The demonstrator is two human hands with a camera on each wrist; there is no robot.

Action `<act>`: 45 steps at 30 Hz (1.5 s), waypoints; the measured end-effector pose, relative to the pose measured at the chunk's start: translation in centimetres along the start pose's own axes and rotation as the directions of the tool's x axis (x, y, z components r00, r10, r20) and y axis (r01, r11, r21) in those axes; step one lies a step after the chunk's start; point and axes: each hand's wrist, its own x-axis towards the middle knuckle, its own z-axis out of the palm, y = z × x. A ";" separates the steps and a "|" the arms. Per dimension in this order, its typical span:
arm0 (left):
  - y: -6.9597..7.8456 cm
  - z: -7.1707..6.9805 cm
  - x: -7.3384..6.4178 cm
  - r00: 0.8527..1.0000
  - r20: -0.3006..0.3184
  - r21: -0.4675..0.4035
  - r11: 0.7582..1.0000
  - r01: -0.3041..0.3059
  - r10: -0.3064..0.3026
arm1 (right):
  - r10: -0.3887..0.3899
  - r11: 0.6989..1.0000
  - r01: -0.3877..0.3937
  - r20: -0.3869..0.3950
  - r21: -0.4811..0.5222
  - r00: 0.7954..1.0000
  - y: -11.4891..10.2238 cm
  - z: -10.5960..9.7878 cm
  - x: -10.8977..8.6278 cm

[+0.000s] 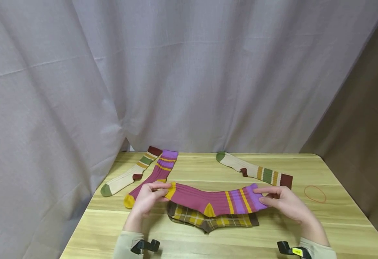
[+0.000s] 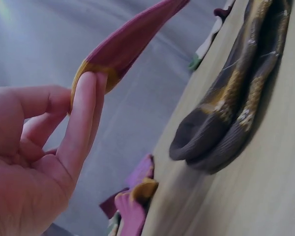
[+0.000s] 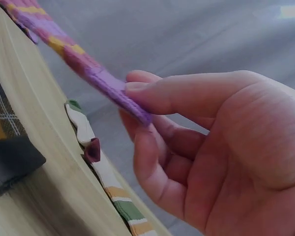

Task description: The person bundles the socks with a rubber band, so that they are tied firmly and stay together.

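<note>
A magenta sock [image 1: 195, 198] with a yellow toe and heel and a purple striped cuff is stretched sideways above the table. My left hand [image 1: 148, 198] pinches its yellow toe between thumb and fingers. At the other end, my right hand [image 1: 281, 201] pinches the purple cuff [image 3: 115, 91]. Below it lie brown and yellow plaid socks [image 1: 215, 223], partly hidden in the head view; the left wrist view shows two plaid socks [image 2: 226, 103] stacked together. A matching magenta sock [image 1: 148, 180] lies on the table behind my left hand.
One cream sock [image 1: 121, 180] with a green toe lies at the back left, against the flat magenta one. Another cream sock [image 1: 241, 163] lies at the back right. An orange rubber band [image 1: 315, 194] rests on the wooden table [image 1: 344, 216] at right. Grey curtain [image 1: 189, 79] hangs behind.
</note>
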 end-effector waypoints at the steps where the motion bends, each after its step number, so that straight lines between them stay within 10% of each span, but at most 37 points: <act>1: 0.0 -0.2 0.0 1.000 0.018 0.009 1.000 0.000 0.000 | -0.007 1.000 0.007 0.019 -0.002 1.000 0.0 0.0 0.0; 25: 0.8 -1.6 -1.2 0.969 0.243 0.157 0.988 0.007 -0.046 | -0.047 0.999 0.044 0.199 0.018 0.979 0.6 0.0 -0.3; 45: -0.2 -1.7 -0.9 0.962 0.237 0.291 0.955 0.060 -0.133 | 0.151 0.982 -0.176 0.267 0.071 0.952 1.7 1.9 0.6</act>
